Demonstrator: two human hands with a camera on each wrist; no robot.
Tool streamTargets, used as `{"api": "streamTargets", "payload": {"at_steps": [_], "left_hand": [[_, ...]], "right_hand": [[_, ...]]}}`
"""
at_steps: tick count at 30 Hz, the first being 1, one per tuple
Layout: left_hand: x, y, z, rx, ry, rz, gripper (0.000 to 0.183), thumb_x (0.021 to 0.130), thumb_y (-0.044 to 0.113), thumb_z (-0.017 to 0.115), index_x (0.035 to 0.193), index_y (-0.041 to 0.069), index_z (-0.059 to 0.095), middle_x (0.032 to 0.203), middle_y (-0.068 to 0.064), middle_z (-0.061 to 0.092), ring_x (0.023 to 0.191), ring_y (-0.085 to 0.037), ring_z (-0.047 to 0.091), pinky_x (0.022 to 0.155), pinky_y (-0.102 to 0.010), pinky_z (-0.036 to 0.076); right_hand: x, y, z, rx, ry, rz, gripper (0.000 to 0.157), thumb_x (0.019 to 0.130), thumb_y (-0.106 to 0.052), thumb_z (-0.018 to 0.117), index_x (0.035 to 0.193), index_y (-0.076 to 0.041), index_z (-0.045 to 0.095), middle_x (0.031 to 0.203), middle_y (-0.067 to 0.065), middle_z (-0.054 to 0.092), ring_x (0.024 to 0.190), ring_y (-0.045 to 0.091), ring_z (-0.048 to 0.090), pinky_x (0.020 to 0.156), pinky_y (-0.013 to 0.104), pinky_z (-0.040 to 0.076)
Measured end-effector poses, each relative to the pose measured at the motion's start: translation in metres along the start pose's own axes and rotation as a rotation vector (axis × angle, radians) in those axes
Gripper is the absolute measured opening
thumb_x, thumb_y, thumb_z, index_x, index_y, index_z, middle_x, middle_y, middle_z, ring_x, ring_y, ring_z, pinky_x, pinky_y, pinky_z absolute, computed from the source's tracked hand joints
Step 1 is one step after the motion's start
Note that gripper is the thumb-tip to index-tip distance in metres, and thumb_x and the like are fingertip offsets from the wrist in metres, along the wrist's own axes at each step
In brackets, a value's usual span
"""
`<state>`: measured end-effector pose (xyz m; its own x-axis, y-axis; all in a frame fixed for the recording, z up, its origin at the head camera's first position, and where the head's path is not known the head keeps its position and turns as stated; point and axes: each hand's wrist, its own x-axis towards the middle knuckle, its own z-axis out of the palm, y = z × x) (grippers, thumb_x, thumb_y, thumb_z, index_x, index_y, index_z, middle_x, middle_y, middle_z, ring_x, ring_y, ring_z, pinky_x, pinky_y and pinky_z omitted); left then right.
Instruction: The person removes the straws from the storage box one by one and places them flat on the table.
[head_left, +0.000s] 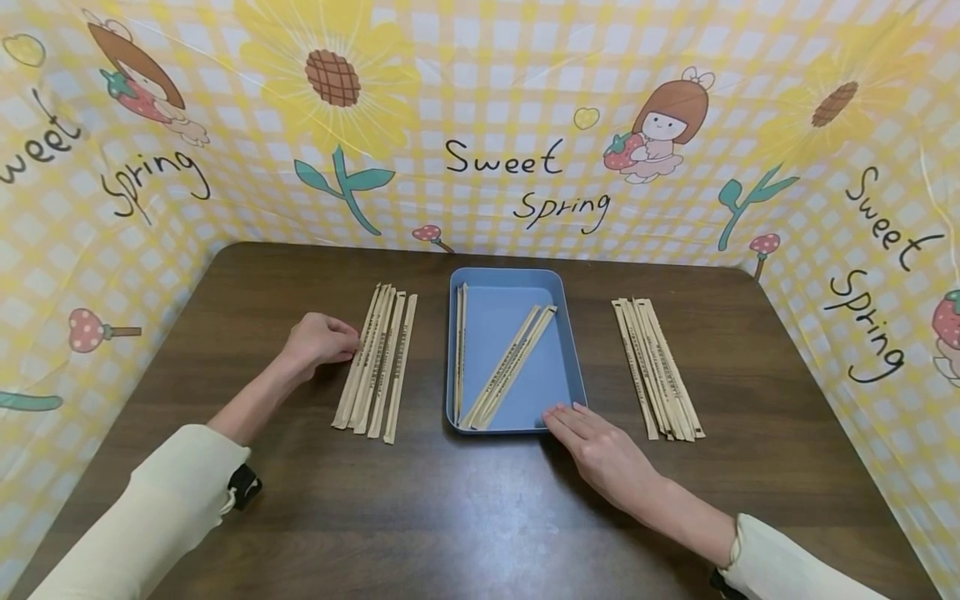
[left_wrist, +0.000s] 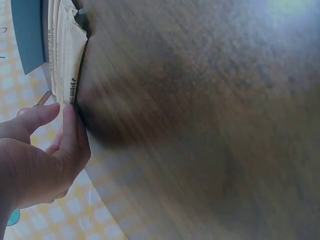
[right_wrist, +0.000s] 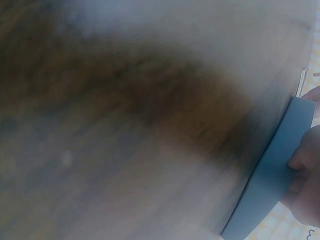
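Note:
At the left is a row of long, thin paper-wrapped sticks (head_left: 375,367) with dark printing; what is inside the wrappers is hidden. My left hand (head_left: 318,340) pinches the outermost wrapped stick (left_wrist: 72,75) by its left edge, thumb and forefinger close together. A shallow blue tray (head_left: 517,279) stands in the middle. Inside it, wrapped sticks (head_left: 510,367) lie slantwise, and more wrapped sticks (head_left: 461,350) run along the left wall. My right hand (head_left: 603,454) rests straight fingers on the tray's near right corner; in the right wrist view they touch its blue wall (right_wrist: 270,175).
A second bunch of wrapped sticks (head_left: 656,371) lies to the right of the tray, overlapping one another. All stand on a dark brown wooden table (head_left: 480,508). A yellow checked cloth (head_left: 495,108) with flowers and lettering rises behind and at both sides.

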<state>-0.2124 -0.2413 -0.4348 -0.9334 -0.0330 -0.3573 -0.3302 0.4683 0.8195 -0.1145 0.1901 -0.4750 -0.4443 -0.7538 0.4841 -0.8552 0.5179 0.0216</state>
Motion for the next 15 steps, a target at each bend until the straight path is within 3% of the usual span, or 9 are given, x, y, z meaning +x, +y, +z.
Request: {"api": "streamTargets", "payload": {"at_steps": [8, 15], "left_hand": [[-0.001, 0.007, 0.001, 0.041, 0.012, 0.014, 0.031, 0.09, 0.006, 0.062, 0.114, -0.013, 0.066, 0.11, -0.021, 0.067, 0.082, -0.012, 0.068, 0.079, -0.029, 0.059], [0.001, 0.018, 0.006, 0.011, -0.011, 0.026, 0.034, 0.093, 0.008, 0.061, 0.119, -0.014, 0.063, 0.116, -0.026, 0.066, 0.097, -0.025, 0.07, 0.086, -0.032, 0.057]], "right_hand": [[-0.001, 0.0, 0.0, 0.005, -0.004, -0.003, 0.036, 0.092, 0.004, 0.045, 0.122, 0.009, 0.065, 0.118, 0.02, 0.068, 0.109, 0.032, 0.066, 0.097, 0.045, 0.052], [-0.001, 0.001, 0.0, 0.001, -0.014, -0.005, 0.036, 0.093, 0.003, 0.043, 0.122, 0.009, 0.065, 0.118, 0.021, 0.068, 0.11, 0.032, 0.066, 0.097, 0.045, 0.051]]}}
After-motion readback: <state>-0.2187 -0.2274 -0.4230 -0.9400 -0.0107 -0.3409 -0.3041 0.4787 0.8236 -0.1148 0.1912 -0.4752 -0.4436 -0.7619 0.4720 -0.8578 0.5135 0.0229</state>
